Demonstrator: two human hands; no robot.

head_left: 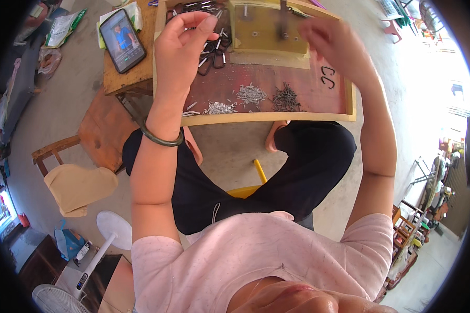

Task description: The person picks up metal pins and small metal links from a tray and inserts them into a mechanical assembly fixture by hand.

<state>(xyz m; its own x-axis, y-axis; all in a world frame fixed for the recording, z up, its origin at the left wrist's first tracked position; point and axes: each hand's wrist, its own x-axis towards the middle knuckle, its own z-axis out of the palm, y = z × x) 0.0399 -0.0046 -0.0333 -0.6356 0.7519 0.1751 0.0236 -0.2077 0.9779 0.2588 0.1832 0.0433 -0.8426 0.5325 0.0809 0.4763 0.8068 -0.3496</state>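
Note:
Over the left part of a wooden-rimmed tray (266, 117), my left hand (180, 44) is raised with thumb and fingers closed together; what they hold, if anything, I cannot make out. Beneath it lie black carabiners (219, 58) with silver gates. My right hand (334, 47) is smeared by motion beside a yellowish plate (266, 39). A dark upright lever or rod (283, 21) stands over that plate, left of the hand. Two black C-shaped hooks (327, 77) lie at the tray's right. Along the near side sit piles of silver pieces (219, 108), small grey metal pieces (251, 95) and dark thin pieces (286, 98).
Left of the tray, a phone (122, 40) lies on a wooden stand (115, 81). A wooden chair (99, 130) with a tan cloth (81, 188) and a white fan (115, 229) are further left. Beneath me shows a yellow stool (245, 192). Racks and goods (407, 224) line the right.

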